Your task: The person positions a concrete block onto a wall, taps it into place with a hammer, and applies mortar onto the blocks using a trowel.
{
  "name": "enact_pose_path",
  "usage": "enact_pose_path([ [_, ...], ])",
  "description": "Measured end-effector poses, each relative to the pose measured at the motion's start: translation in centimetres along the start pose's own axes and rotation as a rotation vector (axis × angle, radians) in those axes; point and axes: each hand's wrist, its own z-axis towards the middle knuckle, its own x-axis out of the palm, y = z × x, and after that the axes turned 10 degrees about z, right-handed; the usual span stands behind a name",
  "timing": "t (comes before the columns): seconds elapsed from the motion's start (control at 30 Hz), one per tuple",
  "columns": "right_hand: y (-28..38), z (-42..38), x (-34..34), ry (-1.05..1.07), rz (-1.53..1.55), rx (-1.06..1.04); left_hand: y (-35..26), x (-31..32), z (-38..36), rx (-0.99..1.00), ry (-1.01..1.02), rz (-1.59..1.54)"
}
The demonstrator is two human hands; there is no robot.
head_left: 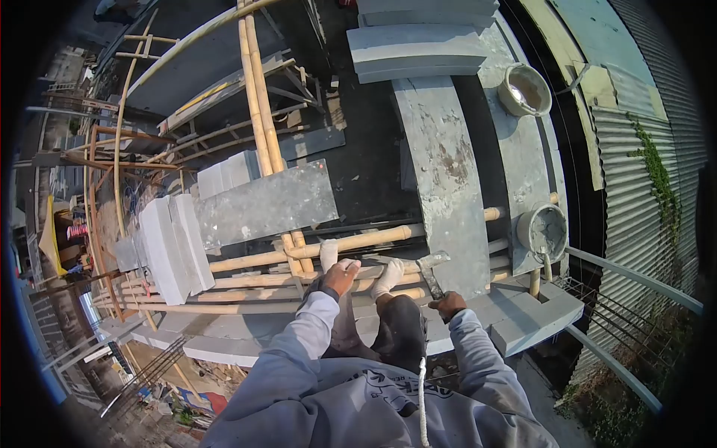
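My right hand (448,305) grips the handle of a mortar-caked tool (432,273) with a wide head set across its end, which looks like a block-laying trowel. The tool is over the near end of a long grey plank (448,172). My left hand (341,277) is in front of my left leg, its fingers loosely apart and nothing visible in them. Below it, my feet in pale coverings (387,278) stand on bamboo poles (351,240).
Mortar buckets (542,230) (525,91) stand on the right plank. Pale blocks are stacked at left (170,250) and far ahead (417,51). A grey board (269,203) crosses the bamboo. Dark gaps open between planks. A corrugated roof (635,179) lies to the right, below.
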Motion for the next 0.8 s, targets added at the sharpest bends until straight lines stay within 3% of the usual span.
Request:
enact_pose_path([
  [0.03,0.2,1.2,0.6,-0.062,-0.116,-0.041,-0.8,-0.3,-0.2,-0.015,0.012,-0.017],
  [0.13,4.4,2.6,0.0,0.131,-0.163,0.103,1.3,0.5,1.9,0.028,0.025,-0.066],
  [0.27,7.9,4.8,1.2,0.156,-0.148,0.071,2.0,-1.3,5.3,0.069,0.055,-0.07],
  [0.4,9.9,11.3,4.9,0.045,0.003,-0.171,2.8,-3.3,9.6,0.137,0.018,0.064],
  [0.5,13.1,19.7,8.6,-0.081,-0.175,-0.147,5.1,-3.2,13.9,0.212,-0.013,0.041],
  [0.53,14.2,23.3,9.2,0.011,-0.161,-0.13,6.0,-2.8,15.5,0.213,0.004,0.03],
  [0.6,14.8,30.8,11.8,-0.085,-0.231,-0.196,7.2,-2.8,18.4,0.248,0.061,0.117],
  [0.7,16.2,39.0,13.8,0.019,-0.172,-0.124,7.1,-3.4,19.8,0.343,0.111,0.26],
  [0.73,16.0,41.5,14.7,0.011,-0.198,-0.153,6.1,-3.5,19.8,0.402,0.053,0.222],
  [0.77,15.9,43.9,15.2,-0.002,-0.228,-0.182,5.4,-3.5,19.2,0.623,-0.051,0.173],
  [0.8,16.1,46.2,15.7,-0.012,-0.245,-0.195,4.5,-3.9,18.0,0.687,-0.017,0.179],
])
